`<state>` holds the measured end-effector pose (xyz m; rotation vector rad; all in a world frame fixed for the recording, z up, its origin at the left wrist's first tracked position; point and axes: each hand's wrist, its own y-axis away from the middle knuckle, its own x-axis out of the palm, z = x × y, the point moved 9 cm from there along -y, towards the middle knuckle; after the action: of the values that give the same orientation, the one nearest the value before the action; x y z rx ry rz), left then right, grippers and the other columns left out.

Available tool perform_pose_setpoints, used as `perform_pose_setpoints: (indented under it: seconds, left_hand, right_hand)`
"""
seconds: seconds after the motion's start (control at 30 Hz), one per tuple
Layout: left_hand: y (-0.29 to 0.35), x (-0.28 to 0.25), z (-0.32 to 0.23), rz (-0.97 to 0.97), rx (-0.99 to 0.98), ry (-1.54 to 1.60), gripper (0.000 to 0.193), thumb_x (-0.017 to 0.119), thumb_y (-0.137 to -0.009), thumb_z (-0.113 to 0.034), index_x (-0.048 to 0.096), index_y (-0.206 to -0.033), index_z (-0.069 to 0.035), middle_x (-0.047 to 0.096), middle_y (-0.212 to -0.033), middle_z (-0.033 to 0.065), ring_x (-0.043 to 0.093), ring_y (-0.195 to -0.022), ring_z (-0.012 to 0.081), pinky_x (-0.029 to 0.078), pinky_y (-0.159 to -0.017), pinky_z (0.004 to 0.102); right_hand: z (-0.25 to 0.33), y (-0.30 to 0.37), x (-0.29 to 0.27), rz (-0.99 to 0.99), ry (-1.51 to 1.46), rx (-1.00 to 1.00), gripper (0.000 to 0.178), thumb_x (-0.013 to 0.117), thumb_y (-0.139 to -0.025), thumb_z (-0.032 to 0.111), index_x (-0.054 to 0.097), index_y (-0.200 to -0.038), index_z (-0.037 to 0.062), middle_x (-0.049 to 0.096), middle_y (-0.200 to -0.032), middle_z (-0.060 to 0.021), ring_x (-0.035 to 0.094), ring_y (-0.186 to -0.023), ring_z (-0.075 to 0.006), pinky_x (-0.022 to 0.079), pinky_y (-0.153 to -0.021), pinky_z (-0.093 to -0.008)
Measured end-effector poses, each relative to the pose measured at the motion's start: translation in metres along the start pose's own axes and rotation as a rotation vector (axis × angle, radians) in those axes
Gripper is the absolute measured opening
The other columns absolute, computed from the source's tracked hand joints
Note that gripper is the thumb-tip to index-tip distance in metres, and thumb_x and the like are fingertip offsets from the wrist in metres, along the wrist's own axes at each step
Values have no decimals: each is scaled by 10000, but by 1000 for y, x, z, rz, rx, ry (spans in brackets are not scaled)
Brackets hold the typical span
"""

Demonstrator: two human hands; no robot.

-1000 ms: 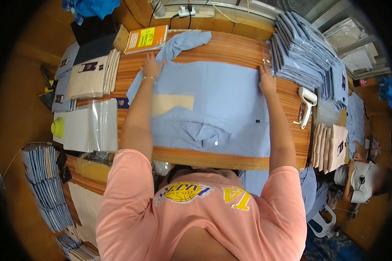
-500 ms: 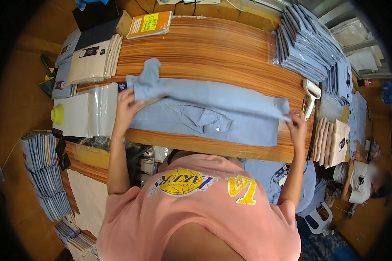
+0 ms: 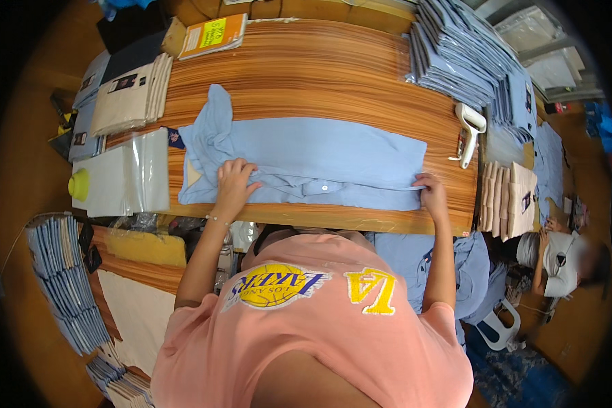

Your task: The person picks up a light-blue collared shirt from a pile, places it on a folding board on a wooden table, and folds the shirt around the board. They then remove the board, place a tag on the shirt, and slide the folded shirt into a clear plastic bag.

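A light blue shirt (image 3: 333,146) lies lengthwise across the wooden table, folded into a long strip, with a white button showing near its front edge. Its bunched end is at the left, where a narrow piece of cloth sticks up away from me and a small cream patch shows. My left hand (image 3: 235,185) rests on the cloth near that end, fingers apart and slightly bent. At the right end, my right hand (image 3: 433,195) pinches the shirt's edge between thumb and fingers. A dark blue tag (image 3: 173,137) lies by the left end.
Folded blue shirts (image 3: 455,61) are piled at the back right, near a white handheld tool (image 3: 470,132). Cream folded garments (image 3: 132,95) and clear plastic bags (image 3: 126,177) lie on the left. An orange booklet (image 3: 213,35) is at the back. Another person (image 3: 561,262) sits far right.
The raised upper layer of the shirt has come down toward me over the lower one. My left hand moved right onto the cloth; my right hand moved slightly left, still holding the edge.
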<state>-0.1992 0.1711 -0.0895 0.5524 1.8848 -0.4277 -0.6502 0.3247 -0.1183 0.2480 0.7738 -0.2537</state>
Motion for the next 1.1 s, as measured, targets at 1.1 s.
perform_pose_setpoints:
  seconds: [1.1]
  left_hand:
    - [3, 14, 14, -22, 97, 52, 346, 697, -737, -290, 579, -1030, -147, 428, -1325, 57, 332, -1271, 278, 205, -1031, 520]
  right_hand:
    - [40, -75, -36, -580, 376, 65, 261, 602, -857, 272, 572, -990, 49, 608, -1049, -145, 557, -981, -316, 421, -838, -434]
